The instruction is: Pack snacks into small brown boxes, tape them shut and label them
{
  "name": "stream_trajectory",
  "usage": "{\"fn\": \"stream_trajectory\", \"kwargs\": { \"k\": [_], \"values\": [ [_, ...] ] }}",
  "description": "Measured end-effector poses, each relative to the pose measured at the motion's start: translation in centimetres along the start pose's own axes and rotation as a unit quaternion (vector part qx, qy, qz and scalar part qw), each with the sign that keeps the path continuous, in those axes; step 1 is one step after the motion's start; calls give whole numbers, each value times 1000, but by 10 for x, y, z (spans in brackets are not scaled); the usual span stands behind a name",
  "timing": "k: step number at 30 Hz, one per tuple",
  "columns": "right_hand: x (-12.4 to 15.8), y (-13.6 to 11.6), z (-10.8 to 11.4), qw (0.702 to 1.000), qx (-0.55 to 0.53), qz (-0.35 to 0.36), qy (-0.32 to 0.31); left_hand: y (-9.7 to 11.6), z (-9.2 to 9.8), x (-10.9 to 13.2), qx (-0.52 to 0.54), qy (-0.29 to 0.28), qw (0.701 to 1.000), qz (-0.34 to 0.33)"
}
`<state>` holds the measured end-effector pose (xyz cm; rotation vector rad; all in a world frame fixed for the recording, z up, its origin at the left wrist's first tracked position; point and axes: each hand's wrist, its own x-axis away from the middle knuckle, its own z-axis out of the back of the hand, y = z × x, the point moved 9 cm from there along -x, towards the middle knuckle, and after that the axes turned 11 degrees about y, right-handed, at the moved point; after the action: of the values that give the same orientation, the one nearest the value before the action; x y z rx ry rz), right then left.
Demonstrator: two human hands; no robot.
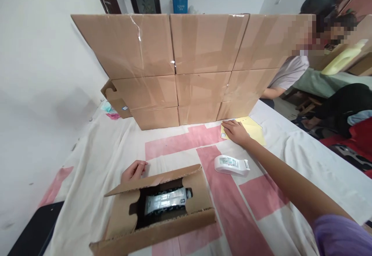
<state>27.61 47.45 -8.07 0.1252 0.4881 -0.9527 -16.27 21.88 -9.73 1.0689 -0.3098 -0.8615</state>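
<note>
White cloth [95, 163] with pink blocks covers the work surface, and a wall of stacked cartons [200, 47] closes it off at 12 o'clock. Another person [290, 72] sits behind that wall at 2 o'clock. At 6 o'clock stands the open carton [157, 234], flaps up, with a dark pouch [167, 201] lying inside.

The left hand [134, 170] sits at the carton's 11 o'clock, against the rear flap, fingers curled. I cannot tell whether it pinches the flap or merely rests beside it. The right hand [236, 132] reaches to 1 o'clock and lies palm down, fingers loose and gripping nothing, on the yellow sheet [257, 134] at the foot of the stacked cartons. A white dispenser [231, 165] lies between sheet and carton, apart from both hands.

The sheet looks thin and flat on soft cloth, so clawing at it would likely bunch the fabric. It is probably better to drag it with flat fingers until a corner can be pinched. The forearm should pass above the dispenser, and the left hand should steady the carton with the rear flap held back.
</note>
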Motion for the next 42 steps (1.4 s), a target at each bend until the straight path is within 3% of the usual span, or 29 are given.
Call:
{"fn": "stream_trajectory", "kwargs": {
  "k": [6, 15, 32, 42],
  "values": [
    [-6, -5, -2, 999, 29, -17, -7, -23, -3, -4, 12, -15, 1000, 18],
    [-10, -14, -4, 999, -24, 27, -38, -41, -7, -5, 17, -41, 998, 32],
    [-13, -22, -9, 997, -37, 52, -48, -42, -10, -1, 25, -61, 997, 35],
    [-24, -28, -5, 996, -71, 61, 13, -45, -11, -4, 3, -67, 998, 20]
  ]
}}
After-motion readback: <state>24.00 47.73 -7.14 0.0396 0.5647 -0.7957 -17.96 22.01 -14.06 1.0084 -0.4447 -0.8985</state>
